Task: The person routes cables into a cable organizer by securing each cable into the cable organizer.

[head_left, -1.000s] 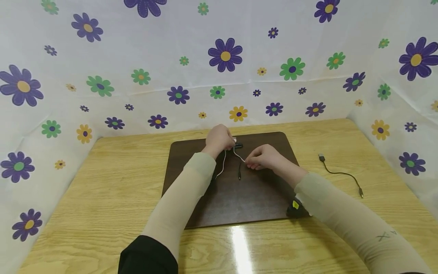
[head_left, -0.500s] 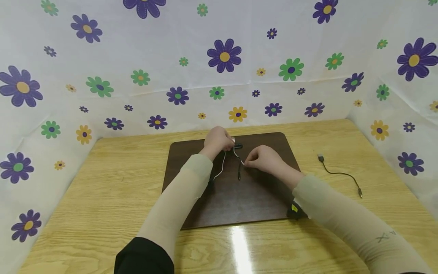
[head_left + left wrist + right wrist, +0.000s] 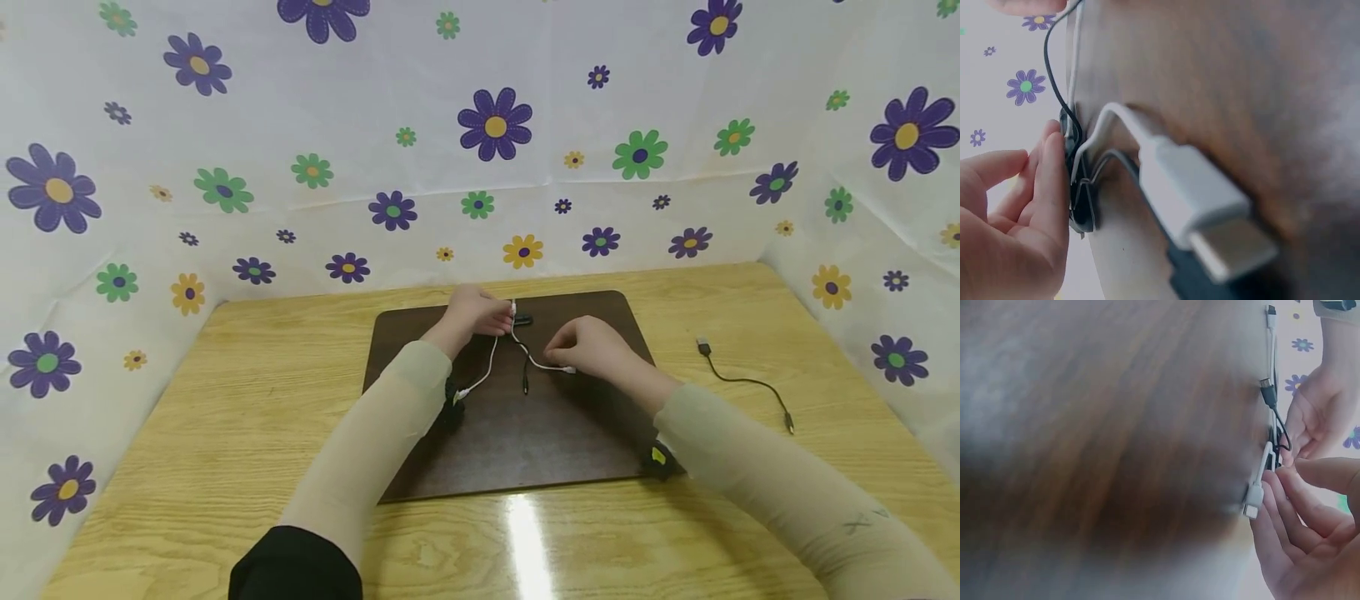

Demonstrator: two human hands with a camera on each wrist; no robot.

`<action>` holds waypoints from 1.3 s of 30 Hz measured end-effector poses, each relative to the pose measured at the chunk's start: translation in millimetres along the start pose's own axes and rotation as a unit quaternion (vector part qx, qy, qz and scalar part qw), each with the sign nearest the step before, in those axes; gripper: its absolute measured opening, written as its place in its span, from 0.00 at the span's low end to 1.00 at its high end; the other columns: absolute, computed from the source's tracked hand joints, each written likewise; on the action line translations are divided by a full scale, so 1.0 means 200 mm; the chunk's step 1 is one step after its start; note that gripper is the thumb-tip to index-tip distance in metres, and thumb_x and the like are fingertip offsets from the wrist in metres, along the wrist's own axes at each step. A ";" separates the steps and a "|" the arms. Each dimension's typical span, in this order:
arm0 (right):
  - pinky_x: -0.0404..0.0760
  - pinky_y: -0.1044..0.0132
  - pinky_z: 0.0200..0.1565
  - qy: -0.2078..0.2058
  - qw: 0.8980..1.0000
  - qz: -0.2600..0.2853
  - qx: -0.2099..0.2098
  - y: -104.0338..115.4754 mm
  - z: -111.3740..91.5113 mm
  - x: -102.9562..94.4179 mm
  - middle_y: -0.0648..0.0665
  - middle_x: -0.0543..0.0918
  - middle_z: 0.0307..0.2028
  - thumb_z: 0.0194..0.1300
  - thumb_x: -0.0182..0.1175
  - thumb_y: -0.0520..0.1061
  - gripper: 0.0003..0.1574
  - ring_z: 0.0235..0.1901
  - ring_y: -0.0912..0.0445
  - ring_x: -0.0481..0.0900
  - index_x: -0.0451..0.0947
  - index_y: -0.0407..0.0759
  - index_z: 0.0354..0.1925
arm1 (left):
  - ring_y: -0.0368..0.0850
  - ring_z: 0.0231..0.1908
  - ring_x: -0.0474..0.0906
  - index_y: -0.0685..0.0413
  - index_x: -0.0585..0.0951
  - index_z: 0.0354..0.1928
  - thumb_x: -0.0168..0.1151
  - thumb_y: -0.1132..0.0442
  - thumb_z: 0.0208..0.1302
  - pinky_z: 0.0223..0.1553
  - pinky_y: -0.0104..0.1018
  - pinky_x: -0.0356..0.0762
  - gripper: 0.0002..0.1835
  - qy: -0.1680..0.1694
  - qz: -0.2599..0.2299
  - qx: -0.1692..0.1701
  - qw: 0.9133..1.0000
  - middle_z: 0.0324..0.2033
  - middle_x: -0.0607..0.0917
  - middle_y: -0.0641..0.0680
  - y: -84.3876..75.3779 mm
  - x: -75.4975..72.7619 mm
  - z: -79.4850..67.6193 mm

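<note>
On the dark brown board (image 3: pixel 495 442) lies a small black holder (image 3: pixel 523 319) with white and black cables running from it. My left hand (image 3: pixel 467 321) is close beside it; in the left wrist view two straight fingers (image 3: pixel 1052 181) lie along the holder, the thumb against the fingers. My right hand (image 3: pixel 592 346) has thumb and forefinger tips together, just over a white cable (image 3: pixel 542 365) whose plug (image 3: pixel 570 370) shows under the hand. I cannot tell whether these fingertips hold it. Another white USB-C plug (image 3: pixel 1194 194) lies toward the left, and a black plug (image 3: pixel 1268 394) in between.
A loose black USB cable (image 3: pixel 746 380) lies on the wooden table (image 3: pixel 247 417) right of the board. Dark straps with a yellow mark (image 3: pixel 658 456) sit under the wrists. A white flower-patterned sheet (image 3: pixel 420 242) stands behind and at both sides.
The white cable's plug now shows beneath the right hand, where earlier the cable ended at the fingertips. My right hand has shifted slightly right. The left hand has turned flatter, its wrist moving left.
</note>
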State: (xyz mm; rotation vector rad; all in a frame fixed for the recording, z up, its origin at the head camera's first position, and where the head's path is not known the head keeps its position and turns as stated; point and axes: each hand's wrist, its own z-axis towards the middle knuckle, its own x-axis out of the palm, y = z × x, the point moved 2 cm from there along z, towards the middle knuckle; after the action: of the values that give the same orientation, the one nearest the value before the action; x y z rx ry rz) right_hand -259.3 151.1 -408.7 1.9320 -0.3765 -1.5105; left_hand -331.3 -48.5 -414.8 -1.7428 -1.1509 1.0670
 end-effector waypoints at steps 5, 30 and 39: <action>0.83 0.71 0.40 0.020 0.997 0.076 0.023 -0.04 -0.02 -0.01 0.41 0.94 0.37 0.74 0.66 0.44 0.16 0.33 0.63 0.84 0.90 0.32 0.48 | 0.38 0.20 0.84 0.78 0.84 0.54 0.53 0.62 0.84 0.26 0.28 0.86 0.21 0.054 0.003 -0.039 0.998 0.19 0.85 0.51 0.01 0.03 -0.02; 0.89 0.70 0.51 0.116 0.889 0.413 0.157 -0.13 -0.20 -0.11 0.45 0.91 0.45 0.87 0.45 0.50 0.37 0.43 0.61 0.90 0.63 0.17 0.73 | 0.43 0.32 0.90 0.72 0.84 0.60 0.39 0.50 0.89 0.42 0.36 0.92 0.32 0.176 0.012 -0.074 0.981 0.57 0.86 0.71 0.00 0.23 -0.25; 0.87 0.70 0.53 0.143 0.877 0.425 0.172 -0.15 -0.26 -0.13 0.45 0.89 0.48 0.87 0.38 0.57 0.44 0.46 0.61 0.88 0.58 0.19 0.76 | 0.43 0.32 0.89 0.72 0.84 0.59 0.40 0.50 0.89 0.43 0.36 0.92 0.31 0.209 0.011 -0.062 0.976 0.55 0.88 0.71 -0.01 0.30 -0.28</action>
State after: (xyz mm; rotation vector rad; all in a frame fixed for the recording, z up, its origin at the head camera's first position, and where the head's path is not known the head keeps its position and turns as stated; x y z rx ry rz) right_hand -223.4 206.0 -402.0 1.8096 -1.2307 -0.5943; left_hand -266.5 0.0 -406.8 -1.9618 -0.9478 0.6061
